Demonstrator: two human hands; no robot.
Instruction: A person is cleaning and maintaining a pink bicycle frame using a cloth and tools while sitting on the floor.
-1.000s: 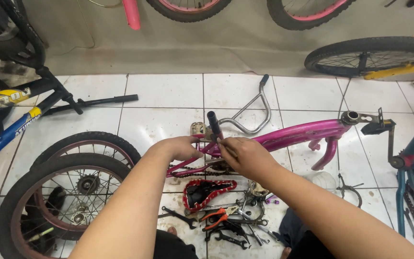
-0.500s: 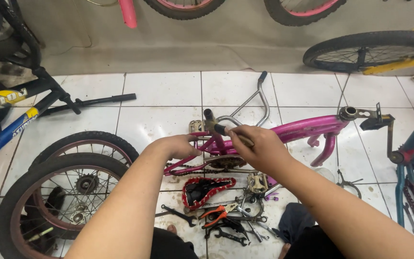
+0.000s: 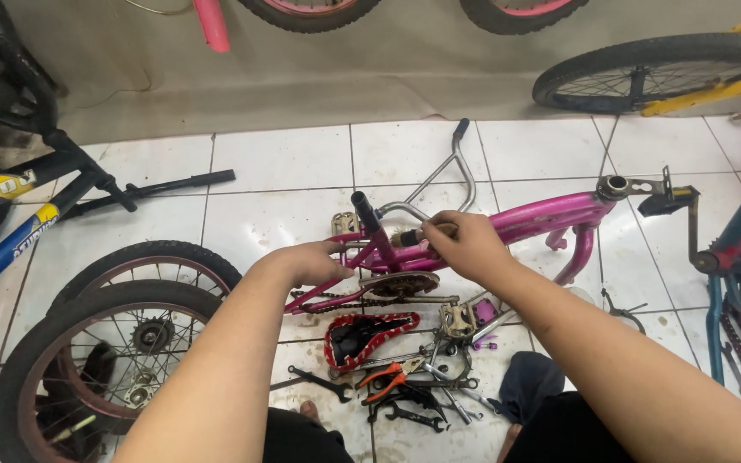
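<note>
Pink bike frame [image 3: 542, 214] lying on white tiled floor [image 3: 285, 163], centre of view, chrome handlebar [image 3: 439, 176] lying beyond it. Right hand [image 3: 469, 244] closing fingers around small brush-like tool [image 3: 413, 236], pressing it against frame. Left hand [image 3: 310, 260] resting on frame beside black seat post [image 3: 366, 214], fingers curled; grip hidden, cannot tell. Chainring [image 3: 400, 285] sitting just below. Red-black saddle [image 3: 366, 333], orange pliers [image 3: 388, 375], wrenches lying nearer. Two loose wheels [image 3: 122, 334] lying left.

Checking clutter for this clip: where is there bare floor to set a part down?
Free tile lies between the pink frame and the grey wall cloth, left of the chrome handlebar. Crowded: the tool pile by the red saddle, and the loose wheels at left.
</note>
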